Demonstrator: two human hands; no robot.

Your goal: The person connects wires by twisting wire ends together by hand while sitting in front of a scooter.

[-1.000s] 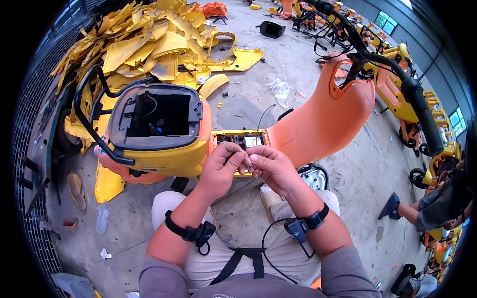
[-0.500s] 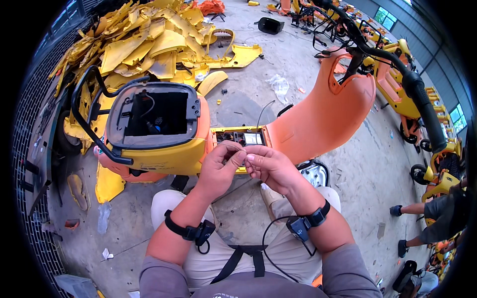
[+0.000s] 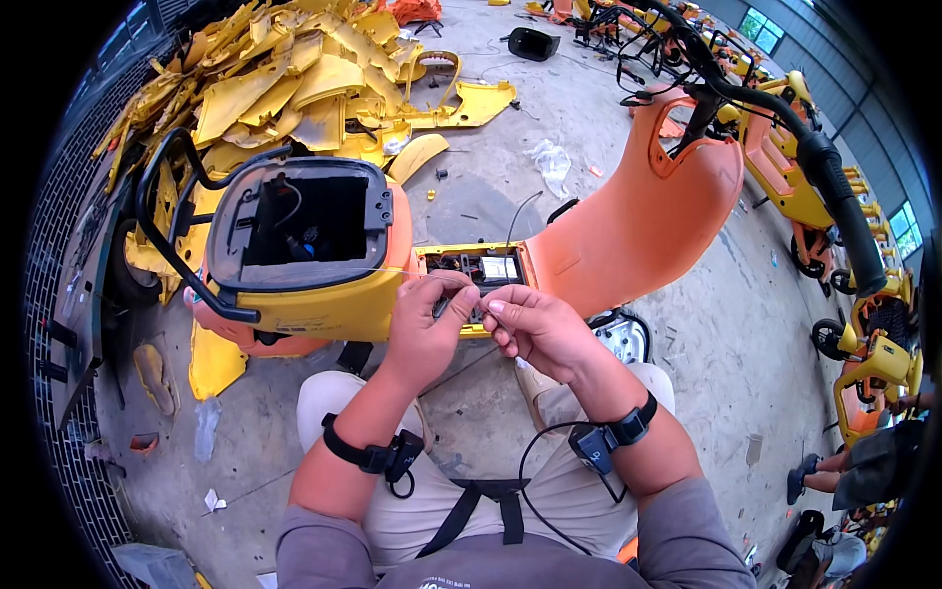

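Observation:
Both my hands are raised close together in front of an orange and yellow scooter body (image 3: 343,304). My left hand (image 3: 432,319) pinches a thin, pale wire (image 3: 378,269) that trails leftward past the scooter's seat box. Beside it, my right hand (image 3: 530,329) is closed, thumb against fingers, at the wire's near end; what sits in its fingertips is too small to make out. Just behind my hands lies an open compartment (image 3: 476,263) with wiring and a pale, box-shaped part. A thin dark cable (image 3: 515,218) sticks up from it.
A black-rimmed seat opening (image 3: 221,245) with a tubular rail is at left; a black handlebar (image 3: 824,157) reaches in at right. Yellow panels (image 3: 324,79) are heaped at the far left. Several scooters (image 3: 800,191) line the right side, where another person's leg (image 3: 824,473) shows.
My left hand has shifted slightly left, and a small gap now shows between my fingertips. The other person's legs at the right have moved.

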